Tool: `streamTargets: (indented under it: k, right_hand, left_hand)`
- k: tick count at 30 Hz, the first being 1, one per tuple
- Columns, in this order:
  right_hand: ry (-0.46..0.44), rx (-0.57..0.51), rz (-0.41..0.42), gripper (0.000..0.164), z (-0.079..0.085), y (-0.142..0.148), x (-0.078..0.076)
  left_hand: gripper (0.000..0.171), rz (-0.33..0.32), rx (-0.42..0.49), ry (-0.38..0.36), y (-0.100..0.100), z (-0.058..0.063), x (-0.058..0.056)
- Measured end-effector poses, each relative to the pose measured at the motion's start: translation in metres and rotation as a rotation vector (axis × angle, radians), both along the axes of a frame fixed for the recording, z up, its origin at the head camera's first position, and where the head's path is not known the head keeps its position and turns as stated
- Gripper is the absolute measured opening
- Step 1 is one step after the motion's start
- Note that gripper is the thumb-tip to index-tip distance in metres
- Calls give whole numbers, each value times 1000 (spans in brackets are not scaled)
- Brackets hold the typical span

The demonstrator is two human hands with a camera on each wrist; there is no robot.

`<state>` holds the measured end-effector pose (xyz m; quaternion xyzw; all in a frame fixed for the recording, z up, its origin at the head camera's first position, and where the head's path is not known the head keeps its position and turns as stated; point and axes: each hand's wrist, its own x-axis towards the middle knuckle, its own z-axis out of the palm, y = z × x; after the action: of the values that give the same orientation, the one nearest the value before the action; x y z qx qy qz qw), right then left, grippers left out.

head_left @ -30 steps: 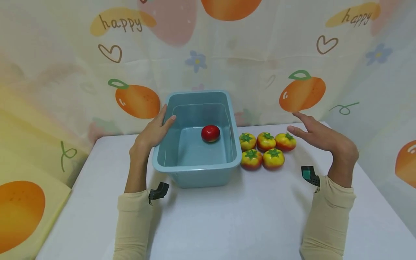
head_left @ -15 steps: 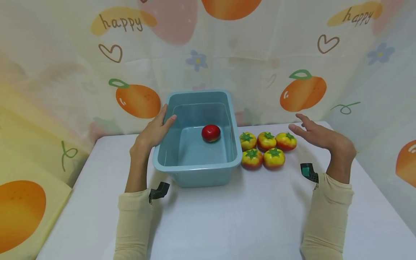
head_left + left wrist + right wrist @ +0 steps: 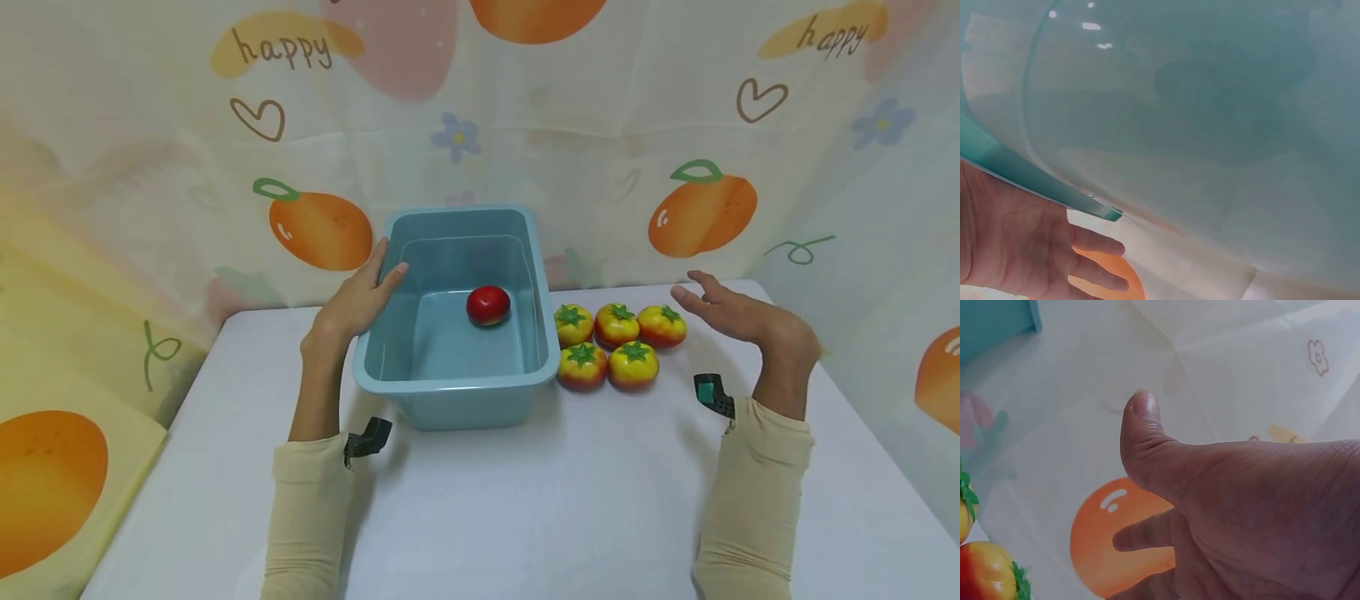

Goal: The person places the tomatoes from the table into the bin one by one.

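A light blue plastic bin (image 3: 465,387) stands toward the back of the table. My left hand (image 3: 351,308) holds its left rim, thumb over the rim and fingers stretched along the outer wall. Inside the bin lies one round, shiny red fruit (image 3: 488,306). Several yellow-and-red, persimmon-like fruits (image 3: 633,367) with green star-shaped tops sit in two rows against the bin's right side. Just right of that group, my right hand (image 3: 738,315) hovers with thumb and fingers extended and nothing in its grasp. In the right wrist view, two fruits (image 3: 988,572) show at the lower left.
A white cloth covers the table (image 3: 525,517). Close behind the bin hangs a curtain (image 3: 570,167) printed with oranges and hearts, and it wraps round both sides. A small black wrist mount (image 3: 367,439) sits on the left sleeve, another mount (image 3: 714,395) on the right.
My right hand has drawn slightly down and back, its fingers shifting a little. The left hand, the bin and the fruits keep their places; the whole view has drifted slightly.
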<state>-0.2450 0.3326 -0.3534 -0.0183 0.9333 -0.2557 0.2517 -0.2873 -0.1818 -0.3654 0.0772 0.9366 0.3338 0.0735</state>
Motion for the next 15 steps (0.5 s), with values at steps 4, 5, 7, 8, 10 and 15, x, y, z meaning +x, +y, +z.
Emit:
streamTargets:
  k: [4, 5, 7, 8, 10, 15]
  right_hand:
    - [-12, 12, -1, 95, -5, 1, -4]
    - [-19, 17, -5, 95, -6, 1, -5]
    - [-30, 26, -5, 96, -9, 1, -8]
    - [-37, 31, -7, 97, -11, 1, -10]
    - [-50, 41, -13, 98, -15, 2, -13]
    - [-97, 77, -51, 106, -26, 4, -19]
  left_hand:
    - [83, 8, 8, -4, 0, -1, 0]
    - [83, 11, 7, -6, 0, -2, 1]
    - [83, 15, 4, -9, 0, -2, 1]
    - [83, 17, 4, -12, 0, -2, 1]
    - [83, 17, 5, -12, 0, -3, 1]
    - [84, 13, 10, -4, 1, -1, 1]
